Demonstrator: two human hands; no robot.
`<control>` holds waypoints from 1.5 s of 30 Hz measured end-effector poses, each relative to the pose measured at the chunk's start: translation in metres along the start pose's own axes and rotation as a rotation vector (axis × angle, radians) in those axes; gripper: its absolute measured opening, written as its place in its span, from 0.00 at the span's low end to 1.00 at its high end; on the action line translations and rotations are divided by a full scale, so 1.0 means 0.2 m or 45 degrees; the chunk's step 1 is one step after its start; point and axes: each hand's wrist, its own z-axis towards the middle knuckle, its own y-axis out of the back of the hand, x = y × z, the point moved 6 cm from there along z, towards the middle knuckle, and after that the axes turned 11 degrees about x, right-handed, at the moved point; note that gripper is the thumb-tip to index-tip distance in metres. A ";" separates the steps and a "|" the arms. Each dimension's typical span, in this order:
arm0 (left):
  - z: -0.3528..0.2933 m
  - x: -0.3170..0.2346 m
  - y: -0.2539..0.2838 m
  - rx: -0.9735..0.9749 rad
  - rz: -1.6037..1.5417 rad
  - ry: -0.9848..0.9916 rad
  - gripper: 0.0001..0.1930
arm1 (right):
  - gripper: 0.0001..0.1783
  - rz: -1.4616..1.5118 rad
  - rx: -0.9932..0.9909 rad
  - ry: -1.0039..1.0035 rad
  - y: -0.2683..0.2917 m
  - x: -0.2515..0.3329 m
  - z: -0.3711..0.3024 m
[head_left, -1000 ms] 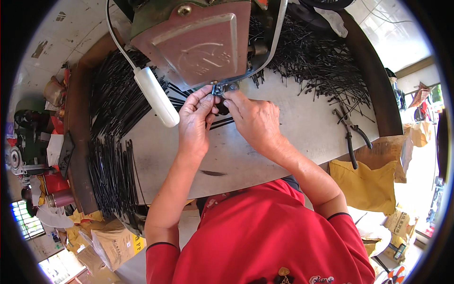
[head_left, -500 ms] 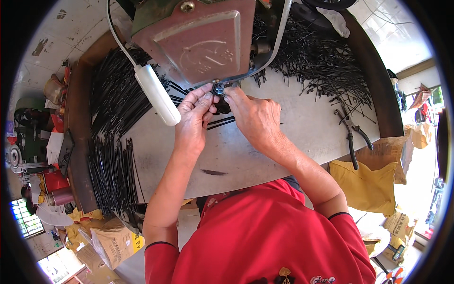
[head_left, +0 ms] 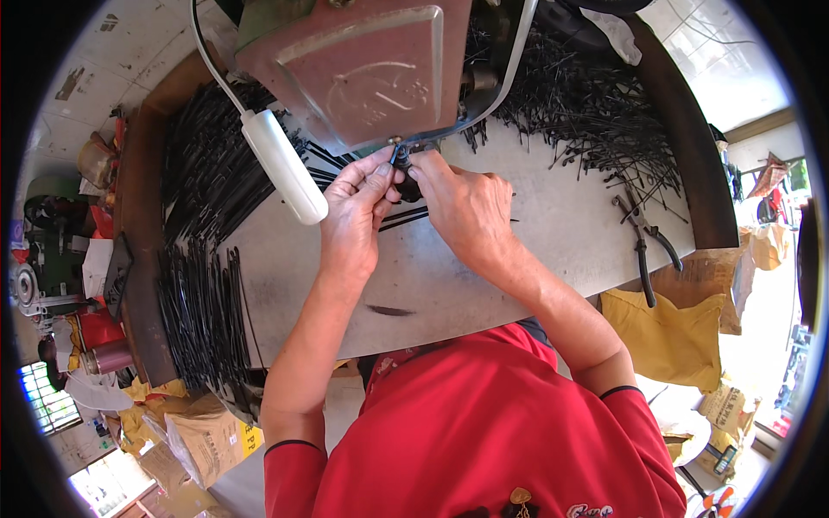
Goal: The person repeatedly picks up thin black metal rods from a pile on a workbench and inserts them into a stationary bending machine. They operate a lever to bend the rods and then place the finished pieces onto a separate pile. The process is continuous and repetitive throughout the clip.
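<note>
Dark slim metal piece, at six o'clock from the large reddish machine cover, looks light, stiff and perhaps slick, best pinched by its sides. It lies at ten o'clock from the right hand, whose curled fingers hide any hold, and at one o'clock from the left hand, thumb and forefinger closed on it.
</note>
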 end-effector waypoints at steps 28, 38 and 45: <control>0.02 0.02 0.05 0.034 -0.149 0.164 0.13 | 0.06 0.039 -0.135 0.006 0.00 0.00 -0.03; 0.00 0.00 0.02 -0.026 -0.106 0.128 0.12 | 0.07 0.070 -0.055 -0.020 0.00 0.00 -0.02; -0.01 0.00 0.01 0.004 -0.011 0.055 0.13 | 0.06 0.043 -0.072 -0.047 -0.01 -0.01 -0.01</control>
